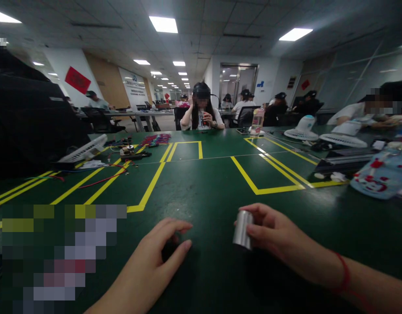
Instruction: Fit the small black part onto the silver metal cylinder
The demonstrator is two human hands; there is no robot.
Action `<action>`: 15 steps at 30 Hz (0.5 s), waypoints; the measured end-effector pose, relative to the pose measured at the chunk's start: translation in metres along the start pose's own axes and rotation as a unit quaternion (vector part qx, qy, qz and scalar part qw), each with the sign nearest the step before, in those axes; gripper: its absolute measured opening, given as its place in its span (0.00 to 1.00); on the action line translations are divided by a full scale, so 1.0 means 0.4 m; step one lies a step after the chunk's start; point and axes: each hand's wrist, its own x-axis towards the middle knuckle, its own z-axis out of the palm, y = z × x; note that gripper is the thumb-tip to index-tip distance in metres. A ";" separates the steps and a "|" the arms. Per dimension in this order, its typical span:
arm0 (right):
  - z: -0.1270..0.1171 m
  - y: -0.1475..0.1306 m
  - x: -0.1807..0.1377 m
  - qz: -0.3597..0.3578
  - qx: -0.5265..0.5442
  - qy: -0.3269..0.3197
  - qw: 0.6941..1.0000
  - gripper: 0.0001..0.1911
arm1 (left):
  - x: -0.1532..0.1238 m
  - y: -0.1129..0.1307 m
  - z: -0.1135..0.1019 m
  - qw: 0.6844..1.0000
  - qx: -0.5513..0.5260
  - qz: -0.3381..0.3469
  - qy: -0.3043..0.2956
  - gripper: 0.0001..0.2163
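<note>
The left hand point(155, 248) is nearest, palm down over the bench point(201, 187), thumb and forefinger parted and curved around nothing. To its right, the right hand point(279, 231) grasps a silver cylinder point(243, 229) between thumb and fingers, with a red cord point(345, 274) around that wrist. The cylinder stands nearly upright, leaning slightly, well apart from the left fingers; whether its lower end touches the green bench top cannot be told, nor whether it is hollow.

Beyond the hands, yellow tape point(276, 191) marks out rectangles on the bench. On the right sits a light-blue patterned bag point(373, 174), its contents hidden, near some dark metal-like lengths point(345, 160). Two white fans lie farther back, and a clear bottle point(258, 120) with a pinkish top stands near the far edge; its filling is too small to make out.

On the left, a large black bag point(27, 117) hides whatever it holds. Beside it are a white slatted object point(85, 148), a red wire point(103, 184) and a small device point(127, 151), with a reddish bundle point(155, 139) farther off. Across the bench sits a person point(201, 111), one hand raised to the head.
</note>
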 end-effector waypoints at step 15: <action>0.096 0.055 0.047 0.141 0.230 -0.206 0.941 0.26 | 0.013 0.077 0.043 0.989 -0.018 0.137 0.044 0.18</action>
